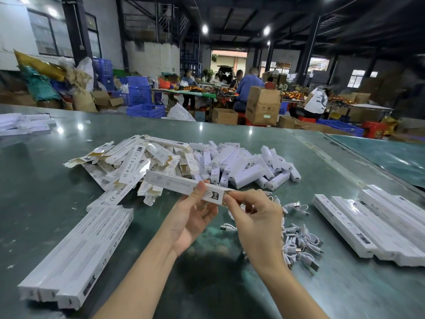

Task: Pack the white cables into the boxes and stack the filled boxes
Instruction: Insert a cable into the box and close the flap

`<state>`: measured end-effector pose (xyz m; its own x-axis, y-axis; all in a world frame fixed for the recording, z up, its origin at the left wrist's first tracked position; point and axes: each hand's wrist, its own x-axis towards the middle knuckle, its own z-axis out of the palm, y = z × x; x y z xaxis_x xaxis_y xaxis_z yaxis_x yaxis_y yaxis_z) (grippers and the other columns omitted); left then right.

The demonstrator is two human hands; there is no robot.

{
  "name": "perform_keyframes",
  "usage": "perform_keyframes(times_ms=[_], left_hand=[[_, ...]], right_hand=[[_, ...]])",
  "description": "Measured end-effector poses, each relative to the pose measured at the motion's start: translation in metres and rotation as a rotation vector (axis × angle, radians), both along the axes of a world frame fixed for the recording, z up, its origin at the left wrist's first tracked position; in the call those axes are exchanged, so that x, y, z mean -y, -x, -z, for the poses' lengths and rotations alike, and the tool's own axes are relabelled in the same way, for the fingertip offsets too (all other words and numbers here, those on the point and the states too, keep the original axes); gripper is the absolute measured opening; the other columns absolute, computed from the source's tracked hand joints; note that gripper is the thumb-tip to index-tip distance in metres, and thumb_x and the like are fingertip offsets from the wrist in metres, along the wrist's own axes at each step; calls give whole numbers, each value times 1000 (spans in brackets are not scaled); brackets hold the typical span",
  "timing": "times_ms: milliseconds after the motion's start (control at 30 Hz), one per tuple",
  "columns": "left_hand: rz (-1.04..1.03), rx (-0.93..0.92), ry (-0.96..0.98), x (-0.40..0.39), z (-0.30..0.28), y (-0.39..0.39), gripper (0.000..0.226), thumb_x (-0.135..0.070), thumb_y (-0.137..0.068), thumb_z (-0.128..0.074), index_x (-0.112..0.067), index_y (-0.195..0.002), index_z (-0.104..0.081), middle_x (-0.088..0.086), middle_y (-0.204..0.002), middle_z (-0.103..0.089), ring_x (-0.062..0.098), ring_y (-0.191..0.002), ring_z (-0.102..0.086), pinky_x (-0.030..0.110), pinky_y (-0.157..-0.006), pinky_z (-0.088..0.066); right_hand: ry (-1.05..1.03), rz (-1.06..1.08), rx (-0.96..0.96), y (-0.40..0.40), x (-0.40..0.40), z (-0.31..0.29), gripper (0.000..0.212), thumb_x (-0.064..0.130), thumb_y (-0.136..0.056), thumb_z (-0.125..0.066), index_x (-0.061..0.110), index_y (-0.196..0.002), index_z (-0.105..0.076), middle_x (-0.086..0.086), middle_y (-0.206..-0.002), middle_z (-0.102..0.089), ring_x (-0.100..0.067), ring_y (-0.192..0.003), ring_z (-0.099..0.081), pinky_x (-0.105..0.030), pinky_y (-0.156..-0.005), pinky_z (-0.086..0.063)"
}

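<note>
I hold one long white box (184,184) level above the green table (322,157), and I place everything else from that box. My left hand (190,217) cradles it from below, thumb pinched on top near its right end, so the open mouth faces my right hand (255,215). The right hand's fingers pinch at that end flap, probably tucking it shut or feeding a cable in; the flap hides which. The loose white cables (296,236) lie just right of and below the box, within easy reach of the feeding hand. Behind the box sits the heap of empty flat cartons (128,162), with small white adapters (241,166) beside it. Filled boxes lie in rows far left (76,256) and far right (372,224) of the box, out of the working space.
</note>
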<state>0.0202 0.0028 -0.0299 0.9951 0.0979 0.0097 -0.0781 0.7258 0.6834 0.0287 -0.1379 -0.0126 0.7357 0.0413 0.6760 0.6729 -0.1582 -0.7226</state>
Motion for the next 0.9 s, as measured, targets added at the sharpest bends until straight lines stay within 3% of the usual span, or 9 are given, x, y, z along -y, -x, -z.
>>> perform_keyframes(times_ms=[100, 200, 300, 367, 500, 633, 733, 900], left_hand=[[13, 3, 1, 4, -2, 2, 86, -35, -27, -102, -6, -100, -67, 8, -82, -71, 18, -73, -70, 28, -64, -59], [25, 6, 12, 6, -2, 4, 68, -32, -32, -102, -6, -88, -73, 9, -81, -71, 19, -73, -70, 29, -65, -60], [25, 4, 6, 5, -3, 6, 37, -31, -58, -87, -7, -84, -76, 9, -82, -71, 18, -74, -70, 29, -67, -60], [7, -2, 35, 4, -3, 5, 31, -27, -68, -76, -6, -90, -71, 8, -82, -71, 18, -75, -71, 28, -67, -60], [-26, -10, 41, 2, -7, 3, 30, -30, -69, -73, -6, -88, -72, 9, -83, -73, 21, -78, -72, 26, -69, -61], [-71, -36, 84, 0, -8, 4, 28, -29, -73, -68, -8, -91, -68, 6, -78, -73, 16, -67, -70, 25, -63, -60], [-63, -48, 102, -1, -7, 4, 25, -29, -71, -70, -7, -84, -72, 8, -79, -72, 17, -66, -70, 25, -61, -59], [2, -55, 64, -1, -4, 3, 44, -34, -61, -81, -5, -92, -69, 7, -78, -72, 18, -70, -72, 27, -65, -60]], right_hand=[[-7, -17, -1, -2, -2, 4, 19, 0, -76, -77, 20, -76, -77, 12, -63, -65, -15, -64, -53, -27, -63, -41], [-23, -48, -37, -4, -2, 5, 23, -2, -76, -76, 21, -75, -77, 16, -61, -63, -15, -62, -52, -25, -61, -39], [-45, -140, -110, -6, 0, 3, 19, -2, -78, -74, 15, -83, -79, 10, -64, -62, -6, -60, -50, -14, -56, -38], [38, -197, -115, -7, 1, 1, 18, 3, -84, -70, 16, -92, -79, 2, -72, -61, -5, -64, -50, -14, -55, -38], [108, -211, -81, -6, 1, 1, 18, 13, -83, -70, 20, -99, -72, 5, -82, -64, -13, -74, -55, -30, -64, -44], [51, -268, -78, -4, 3, 0, 29, 22, -77, -67, 27, -104, -55, 9, -81, -61, -16, -74, -54, -39, -61, -46], [52, -250, -44, -6, 4, 1, 23, 19, -79, -66, 25, -100, -61, 6, -79, -60, -16, -69, -52, -45, -59, -46], [63, -178, 49, -7, 5, 2, 7, 14, -81, -69, 15, -89, -68, 7, -71, -61, -13, -64, -55, -36, -59, -48]])
